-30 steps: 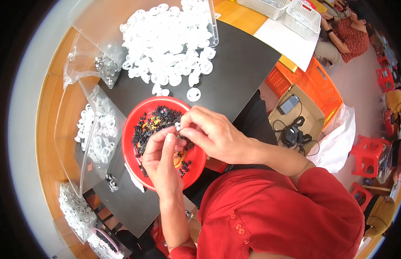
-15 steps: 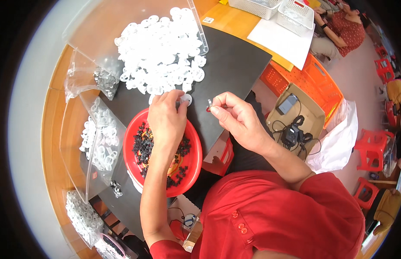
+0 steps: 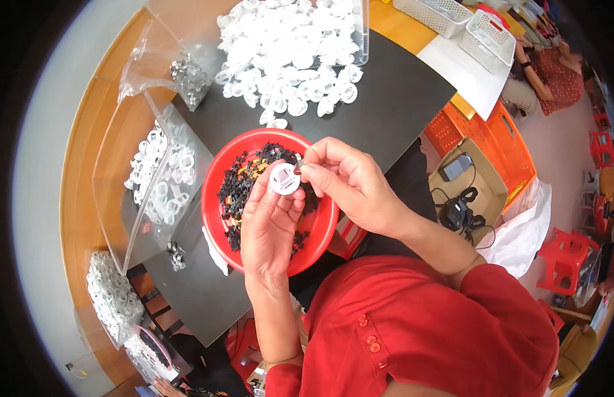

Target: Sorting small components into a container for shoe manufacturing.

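My left hand [image 3: 270,228] is closed around a round white plastic piece [image 3: 284,187] and holds it up over the red bowl. My right hand [image 3: 356,185] pinches a small shiny metal clip [image 3: 298,159] with a red bit, right at the white piece's edge; whether they touch I cannot tell. Below lies the red plastic bowl [image 3: 212,218], with many small black parts [image 3: 237,188] and some yellow showing among them. Beyond the bowl, a large heap of similar white round pieces [image 3: 287,53] spreads over the dark tabletop [image 3: 399,86].
At left stand a clear bag of metal clips [image 3: 191,79] and a clear bag of white rings [image 3: 171,172]. To the right are a cardboard box [image 3: 489,175] with a phone and black cable, an orange crate [image 3: 512,142] and white baskets [image 3: 489,40]. A person [image 3: 562,79] sits far right.
My left hand has come back from the heap with a white round piece and turned palm up. My right hand has moved left, bringing the metal clip to it. The view has shifted.
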### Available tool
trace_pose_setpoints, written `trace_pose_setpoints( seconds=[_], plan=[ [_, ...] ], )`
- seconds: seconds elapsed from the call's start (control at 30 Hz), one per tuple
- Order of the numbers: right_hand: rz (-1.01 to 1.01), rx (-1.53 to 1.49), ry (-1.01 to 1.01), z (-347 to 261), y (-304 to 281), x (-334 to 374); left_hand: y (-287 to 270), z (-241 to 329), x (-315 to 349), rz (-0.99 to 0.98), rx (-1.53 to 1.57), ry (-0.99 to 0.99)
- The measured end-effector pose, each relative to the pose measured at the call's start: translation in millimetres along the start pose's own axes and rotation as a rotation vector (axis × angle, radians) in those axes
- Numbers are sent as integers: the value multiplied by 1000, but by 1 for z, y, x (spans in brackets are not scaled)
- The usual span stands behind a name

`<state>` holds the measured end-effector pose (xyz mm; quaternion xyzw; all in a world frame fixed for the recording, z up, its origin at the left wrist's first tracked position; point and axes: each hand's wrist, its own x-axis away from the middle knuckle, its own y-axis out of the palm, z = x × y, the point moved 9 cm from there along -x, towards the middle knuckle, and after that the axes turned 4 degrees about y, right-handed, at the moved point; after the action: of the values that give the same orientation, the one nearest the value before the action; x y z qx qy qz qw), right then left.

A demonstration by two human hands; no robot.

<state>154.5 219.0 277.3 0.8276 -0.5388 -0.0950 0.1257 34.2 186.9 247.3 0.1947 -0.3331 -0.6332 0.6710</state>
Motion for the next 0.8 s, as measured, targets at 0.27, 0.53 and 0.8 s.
trace_pose_setpoints(
  seconds=[0.27, 0.53, 0.8],
  plan=[
    [9, 101, -108, 2, 20, -5, -10, 6, 19, 94, -13, 151],
    [-51, 57, -51, 14, 39, -8, -27, 17, 25, 169, -67, 262],
    [-26, 115, -56, 15, 48, -10, -27, 30, 32, 236, -260, 395]
  ],
)
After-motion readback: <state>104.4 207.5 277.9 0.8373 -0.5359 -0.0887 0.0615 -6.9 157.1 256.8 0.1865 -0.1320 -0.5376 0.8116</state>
